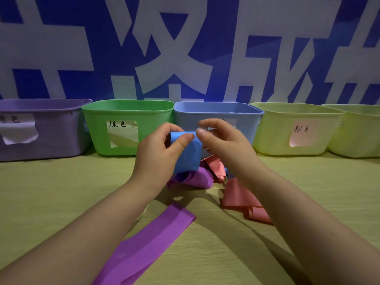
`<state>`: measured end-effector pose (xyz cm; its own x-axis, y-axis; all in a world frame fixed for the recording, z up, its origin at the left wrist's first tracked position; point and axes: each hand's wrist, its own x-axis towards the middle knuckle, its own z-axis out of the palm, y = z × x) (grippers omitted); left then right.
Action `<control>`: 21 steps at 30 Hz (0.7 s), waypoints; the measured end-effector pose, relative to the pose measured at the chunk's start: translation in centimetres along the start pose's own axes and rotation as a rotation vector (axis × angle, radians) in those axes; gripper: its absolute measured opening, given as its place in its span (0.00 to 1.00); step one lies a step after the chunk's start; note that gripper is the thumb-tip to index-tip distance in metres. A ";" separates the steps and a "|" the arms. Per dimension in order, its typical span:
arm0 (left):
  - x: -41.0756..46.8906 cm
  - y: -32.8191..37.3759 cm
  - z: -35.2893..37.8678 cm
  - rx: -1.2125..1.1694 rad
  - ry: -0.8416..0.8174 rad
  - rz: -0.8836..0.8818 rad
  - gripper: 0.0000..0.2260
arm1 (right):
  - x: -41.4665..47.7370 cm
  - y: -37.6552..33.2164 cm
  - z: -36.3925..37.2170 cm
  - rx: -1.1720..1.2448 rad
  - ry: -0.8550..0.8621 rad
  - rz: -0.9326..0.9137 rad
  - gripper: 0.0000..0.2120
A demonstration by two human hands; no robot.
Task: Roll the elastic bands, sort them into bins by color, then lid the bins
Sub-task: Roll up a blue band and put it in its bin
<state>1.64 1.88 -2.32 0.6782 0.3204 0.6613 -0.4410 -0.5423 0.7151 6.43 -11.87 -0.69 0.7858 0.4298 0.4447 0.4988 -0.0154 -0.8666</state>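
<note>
My left hand (158, 151) and my right hand (222, 140) both pinch a blue elastic band (188, 155), held up above the table with its top rolled and the rest hanging. Below it lie a crumpled purple band (195, 178), pink bands (240, 197) and a long flat purple band (144, 249). Along the back stand a purple bin (51, 138), a green bin (127, 112), a blue bin (242, 120) and a yellow bin (273, 132) with a pink label. All are open; their insides are hidden.
A second yellow bin (357, 136) stands at the far right, partly behind the first. A blue and white printed wall (185, 48) rises right behind the bins. The table (308, 182) is covered in a yellowish cloth. No lids are in sight.
</note>
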 end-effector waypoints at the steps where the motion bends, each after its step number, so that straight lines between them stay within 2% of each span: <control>1: 0.0 0.0 -0.1 -0.008 0.007 -0.010 0.08 | -0.1 0.0 0.0 -0.007 -0.005 -0.019 0.05; 3: 0.1 0.1 -0.1 -0.038 -0.004 -0.024 0.07 | 0.0 0.1 0.1 -0.013 -0.006 -0.038 0.07; 6: 0.0 0.2 0.0 -0.086 -0.044 -0.027 0.05 | 0.0 0.0 0.1 -0.037 0.008 -0.023 0.05; 13: -0.2 0.5 -0.1 -0.049 -0.061 0.027 0.06 | 0.0 0.0 0.1 0.029 -0.074 0.070 0.14; 17: -0.1 0.6 -0.1 -0.015 0.001 0.016 0.09 | -0.2 -0.2 0.2 0.054 -0.116 0.137 0.18; 19: -0.1 0.5 -0.1 -0.006 0.033 0.016 0.13 | -0.2 -0.3 0.3 0.048 -0.095 0.111 0.15; 21: -0.1 0.4 -0.2 -0.001 0.052 0.008 0.16 | -0.2 -0.5 0.2 0.058 -0.072 0.067 0.07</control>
<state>1.29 1.77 -2.05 0.6430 0.3565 0.6779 -0.4471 -0.5439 0.7101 5.93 -11.79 -0.37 0.7876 0.4930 0.3697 0.4222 0.0053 -0.9065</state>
